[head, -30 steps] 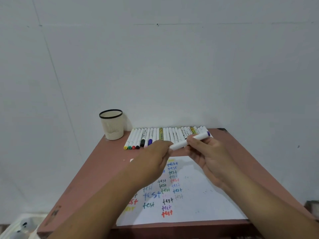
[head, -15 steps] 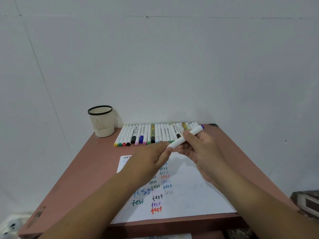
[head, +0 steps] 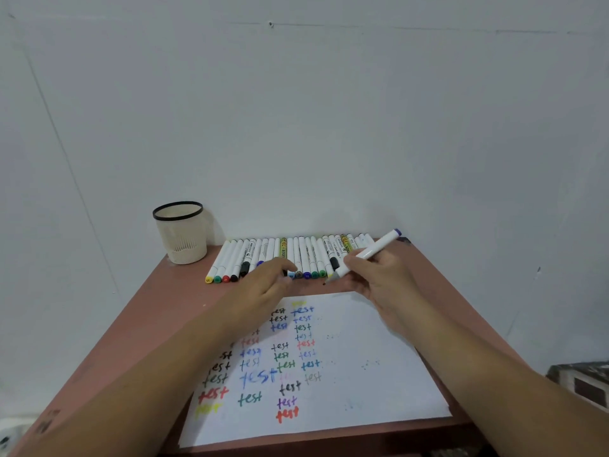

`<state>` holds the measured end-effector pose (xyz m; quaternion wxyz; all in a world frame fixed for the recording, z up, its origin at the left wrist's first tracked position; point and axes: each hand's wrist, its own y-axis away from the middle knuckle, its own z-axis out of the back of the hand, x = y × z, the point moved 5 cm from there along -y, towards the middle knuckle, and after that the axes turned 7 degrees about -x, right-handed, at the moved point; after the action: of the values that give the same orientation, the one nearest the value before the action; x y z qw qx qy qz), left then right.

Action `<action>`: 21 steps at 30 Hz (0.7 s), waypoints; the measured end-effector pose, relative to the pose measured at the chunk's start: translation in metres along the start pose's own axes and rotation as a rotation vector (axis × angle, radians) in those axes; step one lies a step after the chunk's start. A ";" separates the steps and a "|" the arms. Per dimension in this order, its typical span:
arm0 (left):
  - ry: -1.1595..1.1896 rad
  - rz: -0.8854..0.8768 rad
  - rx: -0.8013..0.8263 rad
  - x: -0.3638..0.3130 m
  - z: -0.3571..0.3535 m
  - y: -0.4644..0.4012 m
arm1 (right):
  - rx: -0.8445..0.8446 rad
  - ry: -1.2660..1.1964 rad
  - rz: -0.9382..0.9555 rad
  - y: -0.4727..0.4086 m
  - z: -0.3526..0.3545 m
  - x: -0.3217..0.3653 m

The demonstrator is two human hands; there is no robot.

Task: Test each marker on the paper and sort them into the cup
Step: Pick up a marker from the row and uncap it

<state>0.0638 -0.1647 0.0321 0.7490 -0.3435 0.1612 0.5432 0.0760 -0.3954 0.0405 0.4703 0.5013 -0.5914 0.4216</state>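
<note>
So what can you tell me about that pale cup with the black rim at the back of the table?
The cream plastic cup with a black rim stands upright at the far left corner of the reddish-brown table, close to the white wall. Its lower wall has narrow vertical slots above a scalloped base. No marker shows above its rim. It stands left of the row of white markers, apart from them; neither hand touches it.

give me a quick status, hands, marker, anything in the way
Right hand grips white marker, tip uncapped, above table edge of paper. Left hand curled, likely holding the cap, not visible. Cup back left, nothing blocking the paper.
</note>
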 end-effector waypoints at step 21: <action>0.170 0.111 -0.184 0.032 -0.001 -0.011 | 0.078 0.303 0.086 -0.017 -0.009 -0.031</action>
<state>0.0857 -0.1448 0.0162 0.6669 -0.4461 0.1925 0.5650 0.0956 -0.3827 0.0126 0.5160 0.4240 -0.5177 0.5348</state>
